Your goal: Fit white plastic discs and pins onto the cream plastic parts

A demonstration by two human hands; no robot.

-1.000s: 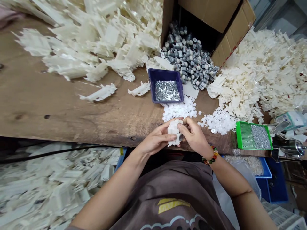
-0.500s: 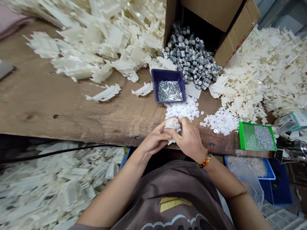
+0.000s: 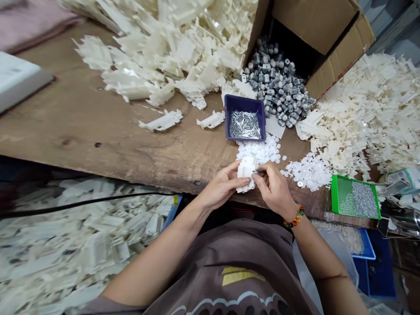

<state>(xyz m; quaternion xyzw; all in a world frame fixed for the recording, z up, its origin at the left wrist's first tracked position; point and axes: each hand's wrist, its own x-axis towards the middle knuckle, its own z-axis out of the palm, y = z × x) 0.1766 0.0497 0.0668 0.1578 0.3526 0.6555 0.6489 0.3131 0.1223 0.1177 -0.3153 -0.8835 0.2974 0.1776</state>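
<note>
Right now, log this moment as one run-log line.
left hand: holds white plastic housing | right hand: fingers at housing's side | behind: white discs, blue tray of pins | surface: wooden bench

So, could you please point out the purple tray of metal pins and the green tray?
purple tray (image 3: 229,103): head view, on its far-left rim.
green tray (image 3: 341,192): head view, on its perforated bare floor.

You've got a blue tray (image 3: 244,105) of metal pins mid-bench, little white discs (image 3: 262,151) spilled just in front of it, grey motors (image 3: 278,89) pouring out of a tipped cardboard box (image 3: 323,26), and a green tray (image 3: 355,197) off right.
</note>
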